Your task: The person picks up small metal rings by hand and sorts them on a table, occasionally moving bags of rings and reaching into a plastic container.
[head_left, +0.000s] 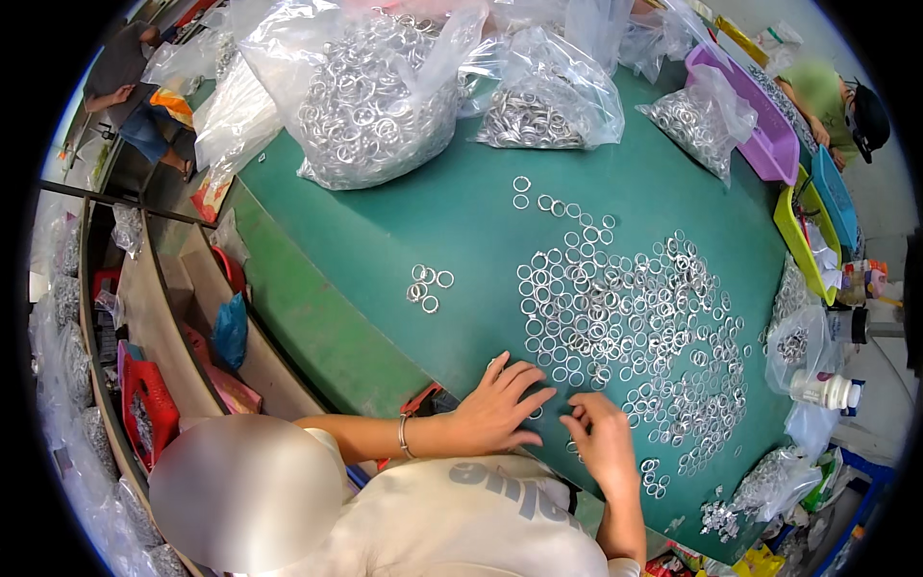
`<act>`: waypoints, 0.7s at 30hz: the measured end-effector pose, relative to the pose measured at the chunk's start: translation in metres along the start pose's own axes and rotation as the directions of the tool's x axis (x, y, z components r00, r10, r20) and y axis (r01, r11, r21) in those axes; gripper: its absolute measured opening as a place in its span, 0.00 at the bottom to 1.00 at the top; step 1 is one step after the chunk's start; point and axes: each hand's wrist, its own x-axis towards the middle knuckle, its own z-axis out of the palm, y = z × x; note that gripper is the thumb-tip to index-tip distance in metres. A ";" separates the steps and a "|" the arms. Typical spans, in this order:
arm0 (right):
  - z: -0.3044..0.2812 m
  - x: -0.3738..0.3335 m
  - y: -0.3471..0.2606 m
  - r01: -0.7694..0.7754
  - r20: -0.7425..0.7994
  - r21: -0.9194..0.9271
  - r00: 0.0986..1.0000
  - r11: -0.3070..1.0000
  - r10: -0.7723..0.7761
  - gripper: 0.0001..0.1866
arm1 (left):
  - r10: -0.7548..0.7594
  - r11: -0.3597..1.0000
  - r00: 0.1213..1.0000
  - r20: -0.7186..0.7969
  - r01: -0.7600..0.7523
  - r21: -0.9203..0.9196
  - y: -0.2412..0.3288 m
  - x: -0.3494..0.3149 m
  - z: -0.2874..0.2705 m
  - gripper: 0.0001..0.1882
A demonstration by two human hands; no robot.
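My left hand (502,406) lies palm down at the near edge of the green table (385,250), its fingers spread. A silver metal ring (536,413) shows beside its fingertips. Close by on the right, my right hand (602,435) has its fingers curled inward toward the thumb; whatever they pinch, if anything, is hidden. Beyond and right of both hands spreads a wide scatter of silver rings (615,308), some overlapping and some lying singly. Apart from these, a small group of rings (430,279) rests farther left.
Clear plastic bags full of rings (380,106) stand along the far side. At the right are a purple bin (769,144), a yellow-green basket (803,236) and a white bottle (825,390). Wooden shelving (183,337) is on the left. Two other people (125,87) are farther off.
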 end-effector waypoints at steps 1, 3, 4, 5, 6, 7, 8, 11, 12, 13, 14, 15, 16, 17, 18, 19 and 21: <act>-0.005 0.000 0.004 -0.029 -0.013 0.025 0.999 0.999 0.029 0.11 | 0.009 1.000 1.000 -0.019 -0.009 0.008 -0.003 -0.001 0.003 0.22; -0.017 0.009 0.016 0.062 -0.263 -0.033 0.962 0.998 -0.069 0.06 | 0.050 0.999 0.998 -0.049 -0.050 0.001 -0.010 -0.002 0.014 0.18; -0.026 0.021 0.020 0.068 -0.373 -0.031 0.925 0.997 -0.075 0.05 | 0.039 0.998 0.997 -0.060 -0.042 -0.050 -0.008 0.003 0.013 0.13; -0.039 0.030 0.014 0.038 -0.436 -0.037 0.898 0.999 -0.050 0.05 | 0.026 0.998 0.998 -0.066 -0.029 -0.057 -0.007 0.003 0.012 0.14; -0.049 0.037 0.019 0.018 -0.477 -0.132 0.875 0.991 -0.079 0.06 | 0.025 0.997 0.997 -0.072 -0.030 -0.067 -0.007 0.004 0.010 0.14; -0.053 0.032 0.021 0.018 -0.439 -0.165 0.894 0.986 -0.090 0.06 | 0.018 0.997 0.996 -0.082 -0.024 -0.068 -0.009 0.004 0.007 0.15; -0.058 0.026 0.022 0.019 -0.399 -0.197 0.911 0.980 -0.098 0.07 | 0.009 0.999 0.997 -0.078 -0.012 -0.042 -0.010 0.002 0.004 0.16; -0.063 -0.004 0.026 -0.010 -0.275 -0.177 0.961 0.984 -0.039 0.09 | -0.010 0.996 0.986 -0.167 -0.004 -0.088 -0.007 0.003 -0.003 0.16; -0.062 -0.018 0.032 0.002 -0.255 -0.215 0.965 0.977 -0.058 0.09 | 0.034 0.994 0.987 -0.159 -0.050 -0.100 -0.006 0.003 -0.001 0.17; -0.060 -0.027 0.038 0.029 -0.226 -0.253 0.970 0.967 -0.088 0.10 | 0.081 0.985 0.988 -0.129 -0.099 -0.143 -0.003 0.005 0.006 0.17; -0.054 -0.033 0.040 -0.026 -0.233 -0.135 0.972 0.991 -0.006 0.08 | 0.127 0.972 0.987 -0.101 -0.145 -0.187 -0.001 0.008 0.015 0.17; -0.054 -0.034 0.043 -0.031 -0.317 -0.152 0.948 0.988 -0.019 0.09 | 0.178 0.956 0.981 -0.073 -0.190 -0.226 0.005 0.014 0.016 0.17; -0.055 -0.033 0.046 -0.035 -0.396 -0.170 0.917 0.985 -0.036 0.09 | 0.212 0.966 0.977 -0.006 -0.210 -0.153 0.007 0.022 0.017 0.20; -0.058 -0.030 0.049 -0.038 -0.470 -0.189 0.881 0.981 -0.056 0.09 | 0.200 0.979 0.980 0.008 -0.199 -0.049 0.008 0.033 0.017 0.21; -0.064 -0.024 0.053 -0.036 -0.487 -0.203 0.871 0.979 -0.069 0.12 | 0.192 0.979 0.981 0.023 -0.193 0.061 0.011 0.050 0.012 0.22; -0.067 -0.012 0.055 -0.021 -0.516 -0.242 0.849 0.970 -0.111 0.15 | 0.184 0.967 0.982 0.031 -0.186 0.171 0.011 0.068 0.009 0.23; -0.072 0.016 0.064 -0.006 -0.515 -0.322 0.840 0.947 -0.170 0.23 | 0.195 0.960 0.981 -0.003 -0.190 0.205 0.006 0.110 0.010 0.25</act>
